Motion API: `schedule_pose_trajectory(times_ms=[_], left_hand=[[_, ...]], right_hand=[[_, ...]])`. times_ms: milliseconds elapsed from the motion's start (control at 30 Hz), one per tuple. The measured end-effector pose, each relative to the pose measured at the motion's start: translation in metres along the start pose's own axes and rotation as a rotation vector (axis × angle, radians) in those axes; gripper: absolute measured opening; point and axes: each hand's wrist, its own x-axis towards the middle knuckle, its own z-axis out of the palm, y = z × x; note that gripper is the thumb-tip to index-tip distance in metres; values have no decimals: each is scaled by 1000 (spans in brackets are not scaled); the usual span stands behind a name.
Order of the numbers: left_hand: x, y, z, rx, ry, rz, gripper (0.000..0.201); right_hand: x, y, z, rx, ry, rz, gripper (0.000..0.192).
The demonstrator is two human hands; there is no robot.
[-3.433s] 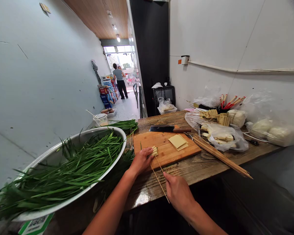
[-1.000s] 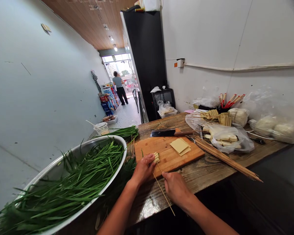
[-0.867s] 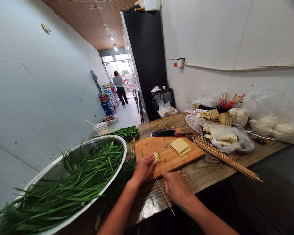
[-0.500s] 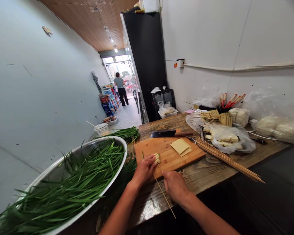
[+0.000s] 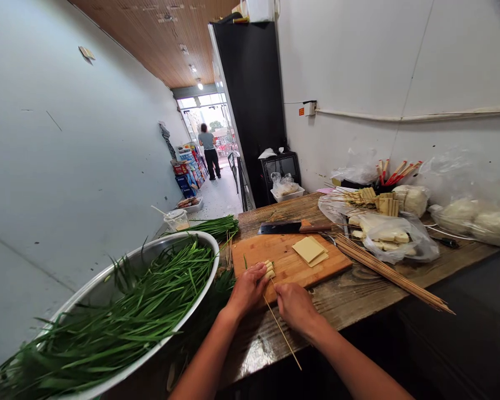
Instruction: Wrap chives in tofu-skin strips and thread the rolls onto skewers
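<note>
Worn wooden surface (image 5: 358, 289) along a white wall. Cutting board (image 5: 289, 261) at centre; folded tofu stack (image 5: 269, 269) on its near-left corner. Left hand (image 5: 246, 288) pinches the stack from 7 o'clock, fingers curled over it. Right hand (image 5: 295, 305) closed around a skewer (image 5: 281, 330), tip touching the stack. Tofu sheets (image 5: 309, 250) at 2 o'clock on the board, cleaver (image 5: 289, 226) at 12. Chive basin (image 5: 120, 311) at 9 o'clock; skewer bundle (image 5: 394, 275) at 3.

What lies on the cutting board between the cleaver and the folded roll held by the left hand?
In the head view, only bare board; the flat tofu sheets lie off to the right of that stretch, nearer the cleaver than the folded roll.
</note>
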Motion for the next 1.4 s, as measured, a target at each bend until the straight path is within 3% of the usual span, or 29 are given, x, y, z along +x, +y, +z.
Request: schedule_pose_trajectory(times_ms=[100, 233, 433, 533, 667, 733, 767, 833, 900, 967, 1100, 1233, 1333, 1400], left_hand=[[0, -6, -4, -103, 85, -57, 38], [-3, -11, -13, -208, 339, -136, 44], [-12, -11, -25, -145, 360, -199, 45], [-13, -2, -24, 6, 292, -117, 47], [-11, 16, -7, 214, -75, 24, 53], [-9, 21, -1, 243, -178, 29, 56], [-9, 21, -1, 230, -176, 26, 56], [-7, 20, -8, 177, -59, 2, 53], [-8, 15, -20, 132, 107, -36, 48], [-13, 8, -29, 115, 173, -61, 43], [-31, -6, -22, 62, 77, -87, 38], [-46, -7, -5, 86, 124, -155, 42], [-46, -5, -5, 125, 158, -176, 42], [-42, -6, -8, 145, 174, -191, 46]], right_hand=[[0, 5, 2, 44, 25, -7, 34], [-4, 11, 4, 97, 54, 6, 32], [-20, 16, 4, 141, 63, 48, 41], [-30, 17, 0, 148, 36, 73, 41], [-47, 10, 0, 154, 13, 67, 45], [-55, 7, 3, 140, 26, 54, 55], [-58, 7, 4, 123, 38, 41, 58], [-58, 9, 5, 82, 71, 6, 52], [-52, 15, 2, 44, 114, -18, 42], [-40, 24, -4, 3, 147, -20, 37], [-15, 44, -19, -114, 105, -60, 32], [13, 69, -40, -214, 64, -112, 37], [56, 93, -62, -276, 146, -41, 39], [92, 108, -72, -356, 125, 0, 35]])
